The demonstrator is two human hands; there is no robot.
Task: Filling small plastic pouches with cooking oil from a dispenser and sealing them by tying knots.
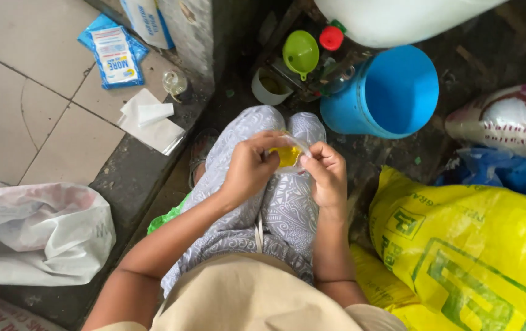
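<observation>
Over my knees I hold a small clear plastic bag of yellow liquid (288, 155) between both hands. My left hand (249, 168) grips its left side, fingers curled over the top edge. My right hand (326, 174) pinches the bag's right edge between thumb and fingers. The bag's lower part is hidden behind my fingers. I sit with patterned grey trousers (275, 211) under the hands.
A blue bucket (391, 92) lies ahead on the right, with a green funnel (301, 53), a red cap (331, 38) and a small white cup (270, 87) beside it. A yellow sack (471, 245) is at right, a white sack (36, 233) at left, folded clear bags (151, 121) on the tiled step.
</observation>
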